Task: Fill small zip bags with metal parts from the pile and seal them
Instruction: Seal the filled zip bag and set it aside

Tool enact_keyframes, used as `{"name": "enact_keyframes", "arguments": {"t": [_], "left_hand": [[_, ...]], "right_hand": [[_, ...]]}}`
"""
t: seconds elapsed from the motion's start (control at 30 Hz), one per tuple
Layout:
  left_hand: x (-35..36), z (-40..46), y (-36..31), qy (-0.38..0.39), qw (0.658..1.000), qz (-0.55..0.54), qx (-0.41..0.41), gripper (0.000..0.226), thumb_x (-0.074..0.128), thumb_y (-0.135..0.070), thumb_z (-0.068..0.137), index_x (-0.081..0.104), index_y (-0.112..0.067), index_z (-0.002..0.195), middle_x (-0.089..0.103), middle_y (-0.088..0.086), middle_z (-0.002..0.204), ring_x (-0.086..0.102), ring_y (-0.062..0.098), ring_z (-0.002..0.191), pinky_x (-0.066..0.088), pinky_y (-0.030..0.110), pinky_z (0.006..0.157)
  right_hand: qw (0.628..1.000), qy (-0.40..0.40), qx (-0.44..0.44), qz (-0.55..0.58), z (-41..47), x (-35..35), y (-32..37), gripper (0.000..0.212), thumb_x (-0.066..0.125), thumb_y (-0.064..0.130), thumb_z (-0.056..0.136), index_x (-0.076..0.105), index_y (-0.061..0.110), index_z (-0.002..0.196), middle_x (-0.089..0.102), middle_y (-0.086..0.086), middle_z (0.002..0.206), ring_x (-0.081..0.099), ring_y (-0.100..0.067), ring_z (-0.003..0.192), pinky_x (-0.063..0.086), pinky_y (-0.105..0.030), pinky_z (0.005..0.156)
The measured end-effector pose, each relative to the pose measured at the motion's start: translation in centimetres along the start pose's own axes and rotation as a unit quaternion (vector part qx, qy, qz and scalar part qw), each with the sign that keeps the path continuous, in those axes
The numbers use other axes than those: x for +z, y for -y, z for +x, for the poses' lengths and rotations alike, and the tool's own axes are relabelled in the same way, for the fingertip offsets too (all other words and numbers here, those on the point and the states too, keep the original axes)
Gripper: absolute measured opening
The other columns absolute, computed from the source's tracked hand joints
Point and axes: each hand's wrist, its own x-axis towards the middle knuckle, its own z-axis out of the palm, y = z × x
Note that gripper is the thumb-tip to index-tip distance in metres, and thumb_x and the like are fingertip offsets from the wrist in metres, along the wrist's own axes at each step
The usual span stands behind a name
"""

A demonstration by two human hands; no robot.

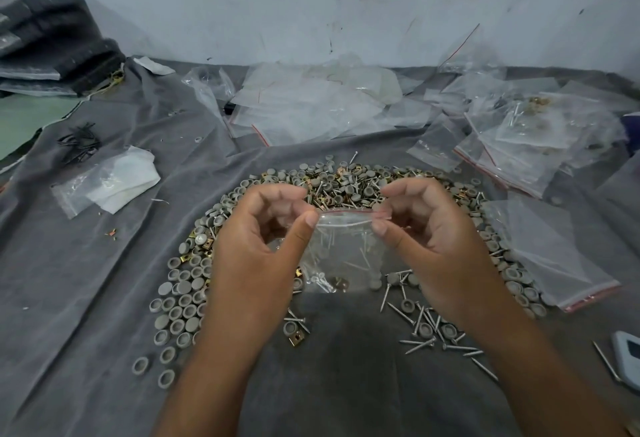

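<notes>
The light is soft, even and rather dim, with a cool grey tone. Under the forearms the grey cloth carries a weak shadow. The clear bags give small glare. Edges bend from the wide lens, and corners look slightly blurred.

Two hands, left hand and right hand, hold one zip bag; one pile of metal parts at twelve o'clock.
</notes>
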Motion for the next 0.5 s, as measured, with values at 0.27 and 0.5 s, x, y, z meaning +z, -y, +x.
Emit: {"name": "enact_keyframes", "arguments": {"t": [0.27, 0.5], "left_hand": [[1.0, -0.7, -0.5, 0.05, 0.989, 0.109, 0.085, 0.043, 0.086, -0.033, 0.073, 0.061, -0.034, 0.108, 0.069, -0.016, 0.11, 0.066, 0.013, 0.105, 0.051, 0.019, 0.085], [1.2, -0.8, -0.4, 0.039, 0.988, 0.114, 0.1, 0.039, 0.08, -0.027, 0.082, 0.057, -0.037, 0.112, 0.074, -0.02, 0.091, 0.071, 0.004, 0.093, 0.054, 0.032, 0.084]], "right_hand": [[1.0, -0.001, -0.013, -0.006, -0.7, 0.7, 0.5, 0.024, 0.066, 0.031, 0.089, 0.058, 0.043, 0.108, 0.067, 0.007, 0.098, 0.065, -0.011, 0.079, 0.06, -0.033, 0.062], [0.999, 0.009, -0.033, 0.001, -1.0, 1.2, 0.6, 0.025, 0.063, 0.041, 0.087, 0.059, 0.043, 0.111, 0.066, 0.007, 0.097, 0.065, -0.008, 0.083, 0.053, -0.017, 0.068]]}}
